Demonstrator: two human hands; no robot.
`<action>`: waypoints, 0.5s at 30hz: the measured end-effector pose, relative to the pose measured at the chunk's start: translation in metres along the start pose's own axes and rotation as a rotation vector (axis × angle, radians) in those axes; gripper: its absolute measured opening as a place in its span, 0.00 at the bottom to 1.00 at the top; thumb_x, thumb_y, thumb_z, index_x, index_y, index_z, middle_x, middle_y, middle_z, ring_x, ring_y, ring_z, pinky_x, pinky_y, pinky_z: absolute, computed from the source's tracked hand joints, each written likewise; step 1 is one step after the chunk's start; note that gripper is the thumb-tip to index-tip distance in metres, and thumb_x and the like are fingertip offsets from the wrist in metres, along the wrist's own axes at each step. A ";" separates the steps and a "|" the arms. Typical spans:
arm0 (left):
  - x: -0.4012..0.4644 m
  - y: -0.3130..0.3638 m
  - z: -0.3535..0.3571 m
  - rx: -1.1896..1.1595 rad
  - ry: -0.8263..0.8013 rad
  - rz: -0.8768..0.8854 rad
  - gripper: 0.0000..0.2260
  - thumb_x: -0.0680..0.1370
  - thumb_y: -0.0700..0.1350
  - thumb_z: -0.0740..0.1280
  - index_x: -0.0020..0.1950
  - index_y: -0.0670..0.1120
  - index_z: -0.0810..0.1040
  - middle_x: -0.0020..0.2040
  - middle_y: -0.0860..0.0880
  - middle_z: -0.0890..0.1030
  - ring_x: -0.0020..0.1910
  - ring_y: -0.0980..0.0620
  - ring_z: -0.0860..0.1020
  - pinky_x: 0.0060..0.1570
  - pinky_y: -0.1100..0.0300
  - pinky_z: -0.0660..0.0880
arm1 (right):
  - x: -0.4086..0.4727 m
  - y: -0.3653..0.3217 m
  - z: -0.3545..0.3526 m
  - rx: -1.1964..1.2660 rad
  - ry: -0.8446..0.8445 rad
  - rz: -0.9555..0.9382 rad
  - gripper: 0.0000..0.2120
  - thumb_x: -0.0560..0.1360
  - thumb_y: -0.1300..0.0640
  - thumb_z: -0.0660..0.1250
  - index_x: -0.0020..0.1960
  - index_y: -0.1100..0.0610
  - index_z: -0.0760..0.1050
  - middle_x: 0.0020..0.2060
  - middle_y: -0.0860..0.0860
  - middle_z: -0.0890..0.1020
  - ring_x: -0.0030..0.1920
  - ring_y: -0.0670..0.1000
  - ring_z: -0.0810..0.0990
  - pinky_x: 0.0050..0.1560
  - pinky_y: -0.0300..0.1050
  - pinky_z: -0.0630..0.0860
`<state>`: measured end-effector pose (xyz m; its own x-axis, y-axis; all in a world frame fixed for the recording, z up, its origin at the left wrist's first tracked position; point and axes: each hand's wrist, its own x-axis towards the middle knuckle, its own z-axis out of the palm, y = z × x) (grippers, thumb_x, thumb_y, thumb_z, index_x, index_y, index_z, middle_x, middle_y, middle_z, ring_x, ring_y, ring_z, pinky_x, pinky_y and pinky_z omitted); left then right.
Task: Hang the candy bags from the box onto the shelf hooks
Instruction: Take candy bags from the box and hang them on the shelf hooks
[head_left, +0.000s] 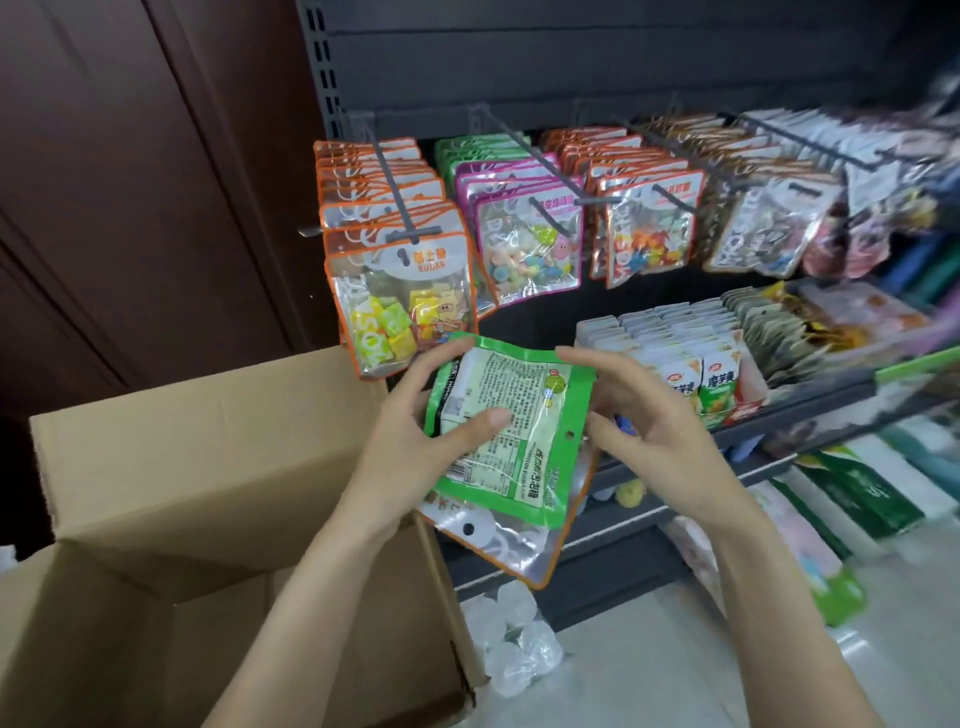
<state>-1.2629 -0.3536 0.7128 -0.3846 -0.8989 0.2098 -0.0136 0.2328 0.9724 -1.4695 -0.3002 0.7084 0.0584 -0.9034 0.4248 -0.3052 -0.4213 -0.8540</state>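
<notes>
Green glossy candy bag (506, 431) | left hand (415, 441) grips it | right hand (639, 415) loose beside

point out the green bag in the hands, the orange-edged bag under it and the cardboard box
green bag (506, 436): head view, middle of its printed back panel
orange-edged bag (511, 551): head view, clear lower part showing below the green one
cardboard box (208, 452): head view, its raised back flap

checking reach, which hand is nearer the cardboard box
Left. The left hand holds the green bag right above the box flap's edge; the right hand is on the bag's far side, toward the shelf.
</notes>
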 end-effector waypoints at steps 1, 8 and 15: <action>0.001 -0.002 0.002 0.019 -0.020 -0.007 0.25 0.68 0.48 0.74 0.63 0.56 0.74 0.54 0.63 0.81 0.53 0.62 0.80 0.49 0.64 0.77 | 0.002 0.002 -0.004 -0.075 -0.009 -0.034 0.17 0.75 0.61 0.67 0.61 0.47 0.76 0.53 0.43 0.80 0.54 0.48 0.80 0.49 0.46 0.78; 0.006 -0.011 0.019 0.107 -0.176 -0.039 0.15 0.73 0.62 0.68 0.57 0.60 0.75 0.40 0.54 0.85 0.40 0.56 0.83 0.41 0.58 0.78 | 0.006 0.013 -0.027 -0.019 0.190 -0.090 0.09 0.68 0.55 0.72 0.44 0.42 0.82 0.53 0.39 0.77 0.58 0.47 0.76 0.58 0.40 0.72; 0.027 -0.016 0.002 0.535 0.067 0.264 0.14 0.71 0.64 0.68 0.54 0.61 0.77 0.26 0.58 0.73 0.29 0.61 0.74 0.34 0.61 0.71 | 0.024 0.003 -0.062 0.051 0.519 0.093 0.05 0.73 0.62 0.69 0.44 0.56 0.73 0.36 0.41 0.84 0.38 0.41 0.82 0.36 0.36 0.78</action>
<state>-1.2746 -0.3809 0.7029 -0.3791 -0.8026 0.4606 -0.3950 0.5905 0.7038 -1.5279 -0.3182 0.7349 -0.4489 -0.7843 0.4282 -0.2389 -0.3564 -0.9033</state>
